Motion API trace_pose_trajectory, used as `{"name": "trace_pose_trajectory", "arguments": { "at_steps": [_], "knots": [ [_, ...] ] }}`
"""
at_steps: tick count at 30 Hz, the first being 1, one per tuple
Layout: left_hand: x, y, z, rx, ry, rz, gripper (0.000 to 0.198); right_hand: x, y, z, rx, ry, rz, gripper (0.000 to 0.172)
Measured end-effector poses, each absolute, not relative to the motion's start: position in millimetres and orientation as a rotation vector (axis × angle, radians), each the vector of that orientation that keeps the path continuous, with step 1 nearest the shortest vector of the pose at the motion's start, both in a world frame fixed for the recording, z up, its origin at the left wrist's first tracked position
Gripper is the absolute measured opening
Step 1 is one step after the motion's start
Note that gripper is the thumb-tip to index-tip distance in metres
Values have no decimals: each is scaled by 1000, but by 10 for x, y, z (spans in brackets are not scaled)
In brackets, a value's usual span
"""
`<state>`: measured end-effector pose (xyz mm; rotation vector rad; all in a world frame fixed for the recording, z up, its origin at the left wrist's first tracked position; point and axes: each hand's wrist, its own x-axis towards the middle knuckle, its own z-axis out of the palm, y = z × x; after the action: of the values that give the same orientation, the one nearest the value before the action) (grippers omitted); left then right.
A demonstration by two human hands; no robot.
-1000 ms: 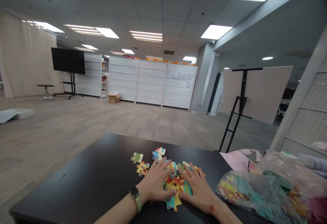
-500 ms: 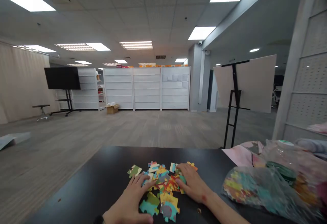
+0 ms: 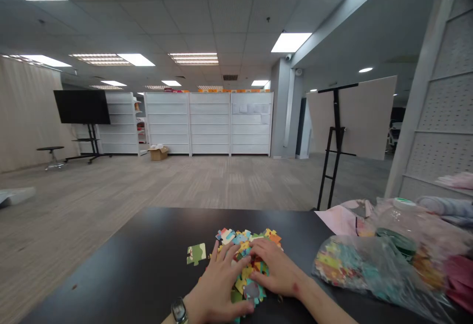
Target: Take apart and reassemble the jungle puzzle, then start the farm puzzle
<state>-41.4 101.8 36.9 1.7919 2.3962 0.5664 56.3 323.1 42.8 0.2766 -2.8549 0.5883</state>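
A heap of colourful jigsaw puzzle pieces (image 3: 244,250) lies on the black table (image 3: 148,265). My left hand (image 3: 221,282), a watch (image 3: 179,310) on its wrist, rests over the heap's left side with fingers spread. From the right, my right hand (image 3: 271,265) lies over the pieces, fingers apart and slightly bent. Both palms face down, and parts of the heap are hidden beneath them. One green and cream puzzle piece (image 3: 196,254) lies apart, left of the heap.
On the table's right side lies a clear plastic bag (image 3: 369,270) of more puzzle pieces. Beside it are a clear jar (image 3: 401,220) and pink cloth or paper (image 3: 342,221). An easel with a board (image 3: 353,117) stands beyond the table.
My left hand has moved right, pushing pieces closer together into a tighter heap. The green and cream piece is left outside it. My right hand has stayed about where it was.
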Motion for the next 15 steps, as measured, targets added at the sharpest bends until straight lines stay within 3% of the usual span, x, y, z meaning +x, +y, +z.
{"name": "trace_pose_trajectory", "arguments": {
  "at_steps": [3,9,15],
  "knots": [
    [-645,1030,442,1813,2467,483,90,558,3344,399,153,-2810,522,27],
    [-970,795,420,1551,2727,328,56,394,3557,231,-169,-2810,395,38],
    [-864,182,186,1346,2723,292,72,128,3403,171,-174,-2786,423,44]
  ]
}}
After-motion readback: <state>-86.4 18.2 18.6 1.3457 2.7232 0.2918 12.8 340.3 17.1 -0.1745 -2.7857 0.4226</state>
